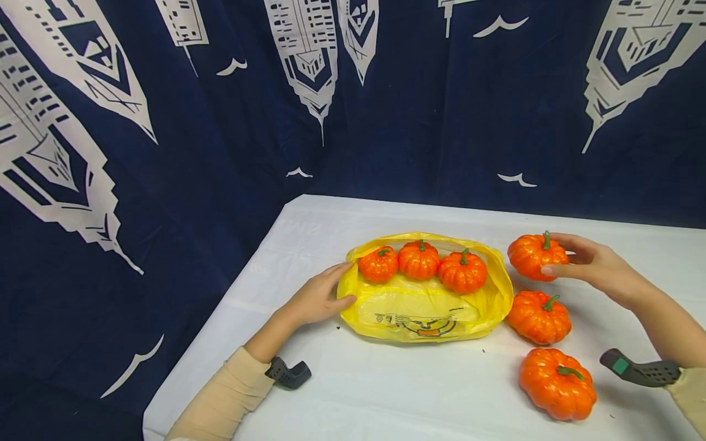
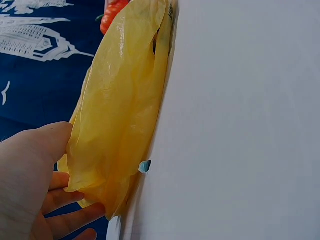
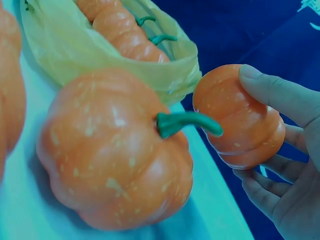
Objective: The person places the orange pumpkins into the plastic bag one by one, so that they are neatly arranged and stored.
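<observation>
An open yellow plastic bag (image 1: 408,306) lies on the table with three orange pumpkins in a row inside, the middle one (image 1: 419,260) at its back edge. My left hand (image 1: 317,297) holds the bag's left rim; in the left wrist view the thumb and fingers of that hand (image 2: 35,170) lie around the yellow film (image 2: 115,110). Right of the bag, my right hand (image 1: 601,266) grips another pumpkin (image 1: 535,256) by its side. In the right wrist view the right hand (image 3: 290,150) has thumb and fingers around this pumpkin (image 3: 237,117).
Two more pumpkins, one (image 1: 539,317) beside the bag's right edge and one (image 1: 557,384) nearer the front, rest on the white table (image 1: 419,392). A dark blue curtain (image 1: 419,153) with white building prints hangs behind and at the left.
</observation>
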Tool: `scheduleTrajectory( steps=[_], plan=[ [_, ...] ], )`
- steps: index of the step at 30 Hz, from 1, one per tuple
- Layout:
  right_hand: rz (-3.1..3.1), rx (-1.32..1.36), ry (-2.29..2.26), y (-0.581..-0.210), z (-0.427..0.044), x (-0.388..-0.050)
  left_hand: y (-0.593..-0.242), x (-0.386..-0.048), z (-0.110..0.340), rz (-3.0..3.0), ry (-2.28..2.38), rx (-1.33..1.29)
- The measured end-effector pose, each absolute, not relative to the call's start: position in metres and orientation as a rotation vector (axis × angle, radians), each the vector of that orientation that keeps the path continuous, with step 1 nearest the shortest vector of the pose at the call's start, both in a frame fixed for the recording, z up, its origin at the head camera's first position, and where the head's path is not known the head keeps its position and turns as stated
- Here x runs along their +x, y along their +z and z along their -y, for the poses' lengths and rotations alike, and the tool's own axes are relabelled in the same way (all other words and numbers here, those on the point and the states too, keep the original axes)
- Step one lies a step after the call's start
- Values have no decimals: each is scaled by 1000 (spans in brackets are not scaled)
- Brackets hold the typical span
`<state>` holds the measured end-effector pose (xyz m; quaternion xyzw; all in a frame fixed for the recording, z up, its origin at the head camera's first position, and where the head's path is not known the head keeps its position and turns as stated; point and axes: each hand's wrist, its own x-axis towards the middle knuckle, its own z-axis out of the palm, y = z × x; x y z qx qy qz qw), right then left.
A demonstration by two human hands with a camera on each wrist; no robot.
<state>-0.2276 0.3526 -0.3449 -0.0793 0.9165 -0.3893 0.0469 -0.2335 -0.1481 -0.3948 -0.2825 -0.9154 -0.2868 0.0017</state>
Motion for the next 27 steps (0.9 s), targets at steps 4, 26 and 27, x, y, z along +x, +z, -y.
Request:
scheduleTrajectory(
  steps=[4,26,27],
  plan=[
    [-2809,-244,-1192,-338,-347,-224,-396,-234,148,2871,-892,-887],
    [-2844,-375,-1308,-310,-298,-205,-396,-234,148,2870,-901,-893],
    [-2843,-377,-1311,-309,-295,-205,-396,-234,148,2870,-900,-894]
  ],
)
